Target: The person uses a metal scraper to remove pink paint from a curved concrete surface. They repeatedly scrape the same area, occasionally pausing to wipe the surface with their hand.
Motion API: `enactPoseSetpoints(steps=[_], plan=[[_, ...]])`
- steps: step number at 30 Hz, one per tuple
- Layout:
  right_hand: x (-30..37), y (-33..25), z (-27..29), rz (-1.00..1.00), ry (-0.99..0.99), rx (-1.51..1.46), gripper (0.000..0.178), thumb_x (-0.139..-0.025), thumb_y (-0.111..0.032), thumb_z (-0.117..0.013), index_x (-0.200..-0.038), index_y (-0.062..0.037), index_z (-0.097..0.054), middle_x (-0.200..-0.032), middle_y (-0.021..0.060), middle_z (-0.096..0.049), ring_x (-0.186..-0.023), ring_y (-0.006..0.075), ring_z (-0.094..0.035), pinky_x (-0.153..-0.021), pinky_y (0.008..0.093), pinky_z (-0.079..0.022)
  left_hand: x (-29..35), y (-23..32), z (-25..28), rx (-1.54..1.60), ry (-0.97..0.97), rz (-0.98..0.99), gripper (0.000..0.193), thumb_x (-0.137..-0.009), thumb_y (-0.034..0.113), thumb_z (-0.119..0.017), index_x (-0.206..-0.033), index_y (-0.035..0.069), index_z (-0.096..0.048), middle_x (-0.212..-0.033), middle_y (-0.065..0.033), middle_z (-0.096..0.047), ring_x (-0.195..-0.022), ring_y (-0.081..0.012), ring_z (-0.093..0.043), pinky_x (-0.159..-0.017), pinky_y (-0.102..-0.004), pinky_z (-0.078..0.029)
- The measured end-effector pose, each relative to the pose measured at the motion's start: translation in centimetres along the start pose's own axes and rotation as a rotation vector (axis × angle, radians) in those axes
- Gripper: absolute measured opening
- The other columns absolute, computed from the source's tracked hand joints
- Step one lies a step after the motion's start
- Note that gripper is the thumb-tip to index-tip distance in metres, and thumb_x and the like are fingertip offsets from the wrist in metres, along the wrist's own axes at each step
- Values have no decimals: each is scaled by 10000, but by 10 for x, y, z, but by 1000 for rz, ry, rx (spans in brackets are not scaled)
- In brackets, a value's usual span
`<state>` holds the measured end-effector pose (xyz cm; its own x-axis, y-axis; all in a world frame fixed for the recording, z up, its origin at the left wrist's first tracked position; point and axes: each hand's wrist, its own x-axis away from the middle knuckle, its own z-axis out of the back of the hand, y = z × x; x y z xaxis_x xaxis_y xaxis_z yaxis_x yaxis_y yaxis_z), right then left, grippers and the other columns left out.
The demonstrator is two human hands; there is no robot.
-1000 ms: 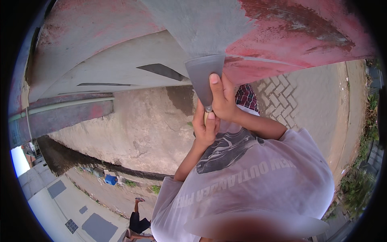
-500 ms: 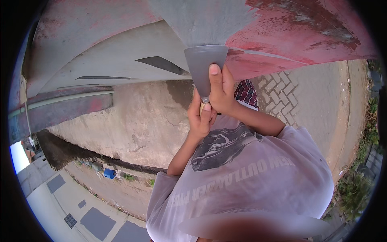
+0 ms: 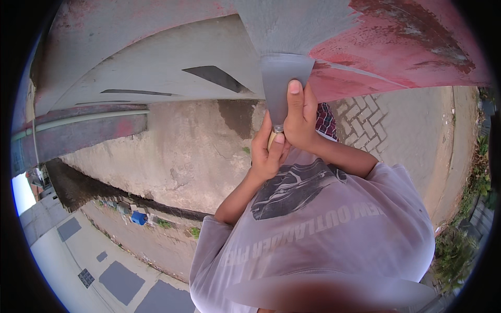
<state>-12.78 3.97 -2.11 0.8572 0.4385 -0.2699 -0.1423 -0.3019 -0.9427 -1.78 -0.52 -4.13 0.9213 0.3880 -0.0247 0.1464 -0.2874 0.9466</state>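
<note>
Both of my hands hold one wide putty knife with a grey metal blade. My left hand is closed round its pale handle, most of which the fingers hide. Higher up, my right hand grips the blade's right side, thumb flat on the face toward me and the other fingers behind. The broad edge of the blade meets a painted surface where smooth grey borders a red area. Whether filler sits behind the blade cannot be seen.
Left of the blade, the grey surface has a curved edge and a dark angular slot. Below lie a stained concrete floor and paving bricks. A pale pipe runs along the left. A blue container and plants stand farther off.
My hands and the putty knife appear farther right in the view, and the painted surface has shifted similarly. Against that surface the blade's place looks almost the same. Both grips are unchanged.
</note>
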Motion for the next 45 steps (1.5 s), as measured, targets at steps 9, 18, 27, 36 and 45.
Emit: enactPoseSetpoints(steps=[9, 18, 27, 36, 45], plan=[[-3, 5, 0, 23, -11, 42, 311, -1051, -278, -380, -1010, -7, -528, -811, 25, -548, -710, 83, -490, -618, 259, -414, -6, -7, 2, 155, -20, 30, 598, -995, 172, -405, -1523, 5, -177, -673, 23, -488, -475, -14, -351, -452, -175, -301], [-3, 2, 6, -27, -38, 17, 320, -1053, -283, -379, -1047, 0, -527, -852, 34, -555, -752, 84, -492, -658, 254, -421, -2, -9, -2, 105, 8, 36, 595, -993, 194, -413, -1508, -20, -207, -849, -14, -578, -543, -14, -408, -509, -170, -348], [6, 8, 14, -29, -22, 134, 318, -1051, -276, -382, -1048, 8, -525, -844, 53, -557, -745, 111, -498, -662, 278, -423, 0, -24, -6, 125, -4, 51, 658, -993, 274, -425, -1526, 24, -132, -661, -5, -480, -427, -34, -351, -394, -184, -288], [4, 17, 21, 4, -22, 219, 290, -1045, -247, -401, -1008, 14, -523, -788, 57, -549, -712, 125, -486, -643, 287, -415, -7, -37, -10, 269, -33, -5, 604, -998, 187, -385, -1529, 27, -146, -591, 22, -429, -399, -33, -308, -399, -191, -279], [-6, 2, 19, 41, 2, 163, 303, -1047, -258, -402, -997, 13, -529, -744, 42, -559, -647, 108, -493, -592, 277, -420, -16, -32, -17, 253, -10, -15, 605, -1001, 194, -385, -1533, 37, -144, -593, 20, -431, -418, -30, -317, -401, -188, -275]])
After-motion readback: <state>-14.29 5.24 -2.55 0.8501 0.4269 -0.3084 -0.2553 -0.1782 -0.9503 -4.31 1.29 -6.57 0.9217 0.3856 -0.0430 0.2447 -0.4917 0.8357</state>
